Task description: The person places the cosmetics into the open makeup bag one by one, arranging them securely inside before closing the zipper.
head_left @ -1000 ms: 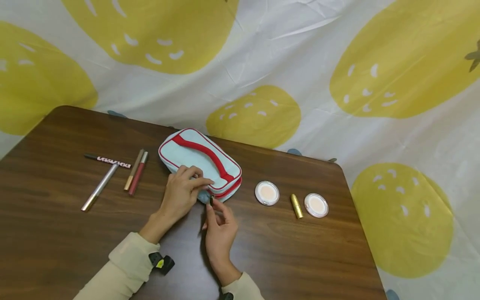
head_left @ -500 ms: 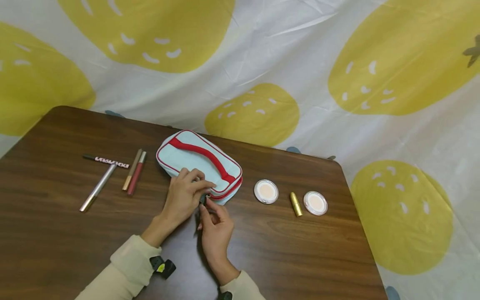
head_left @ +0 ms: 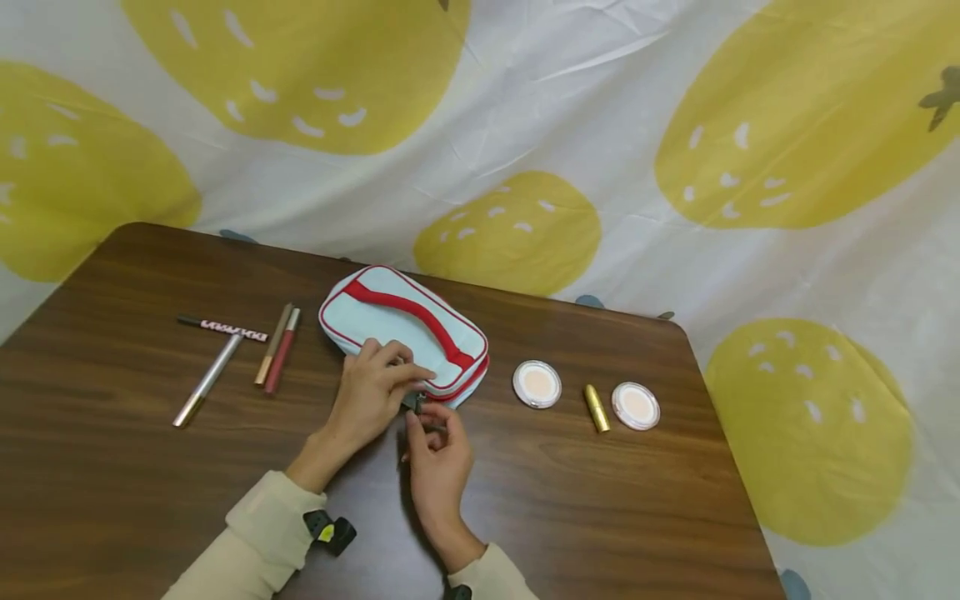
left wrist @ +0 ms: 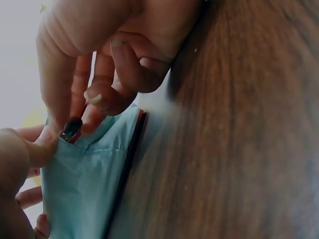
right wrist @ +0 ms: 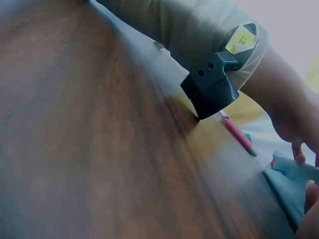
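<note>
since earlier: right hand [head_left: 437, 450] has closed in on the zipper pull [head_left: 415, 404]; pouch barely shifted.
head view: pouch [head_left: 405, 333] lies on the table [head_left: 112, 467], pens to its left, compacts and a gold lipstick to its right; left hand [head_left: 371, 392] curls over its near corner, right fingertips pinch the pull.
left wrist view: dark zipper pull [left wrist: 71, 129] nipped between fingertips at the pouch [left wrist: 84, 184] corner.
right wrist view: left sleeve, wrist camera mount, pouch edge; right hand's grip cannot be told here.
risk: the small pull may slip from the pinch, or the pouch skid if the left hand's hold loosens.
</note>
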{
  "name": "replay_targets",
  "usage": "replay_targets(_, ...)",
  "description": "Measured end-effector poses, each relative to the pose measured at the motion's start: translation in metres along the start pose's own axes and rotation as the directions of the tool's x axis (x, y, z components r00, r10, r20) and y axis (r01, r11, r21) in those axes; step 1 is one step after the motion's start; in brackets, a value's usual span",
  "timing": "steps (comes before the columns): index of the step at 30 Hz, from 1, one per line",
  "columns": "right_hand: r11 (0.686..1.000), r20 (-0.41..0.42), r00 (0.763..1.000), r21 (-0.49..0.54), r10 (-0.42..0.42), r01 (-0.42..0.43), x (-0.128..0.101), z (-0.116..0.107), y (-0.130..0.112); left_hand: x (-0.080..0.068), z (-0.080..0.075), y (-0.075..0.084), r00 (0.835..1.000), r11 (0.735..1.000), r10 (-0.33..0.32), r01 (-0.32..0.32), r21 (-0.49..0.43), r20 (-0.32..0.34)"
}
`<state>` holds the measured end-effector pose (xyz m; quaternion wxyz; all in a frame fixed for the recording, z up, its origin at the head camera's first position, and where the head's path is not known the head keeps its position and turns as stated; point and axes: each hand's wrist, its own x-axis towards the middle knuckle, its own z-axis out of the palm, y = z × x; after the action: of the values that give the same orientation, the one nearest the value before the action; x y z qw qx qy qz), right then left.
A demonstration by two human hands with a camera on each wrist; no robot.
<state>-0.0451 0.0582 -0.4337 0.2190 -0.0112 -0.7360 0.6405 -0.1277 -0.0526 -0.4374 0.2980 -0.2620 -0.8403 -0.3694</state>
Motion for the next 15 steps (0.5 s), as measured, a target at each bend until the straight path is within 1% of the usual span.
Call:
replay_targets(4,1.000,-0.024,1.000,0.020,-0.009,0.009,-0.001,-0.001,-0.001,-0.002,-0.001,-0.003,1.000,1.000,0.004,-0.004,0.003,-0.010)
replay_targets(8,0.999,-0.090,0.996,0.044,0.016,-0.012,0.003,-0.006,0.001,-0.003,-0.001,-0.004,1.000,1.000,0.016,-0.016,-0.006,-0.009)
replay_targets(11,0.996,-0.134,0.990,0.082,0.040,-0.029,0.012,-0.013,0.014,-0.003,0.000,-0.002,1.000,1.000,0.009,-0.009,-0.022,0.002)
replay_targets(15,0.991,-0.161,0.986,0.134,0.047,-0.026,0.026,-0.022,0.035,0.001,0.002,0.010,1.000,1.000,-0.020,0.020,-0.022,0.006)
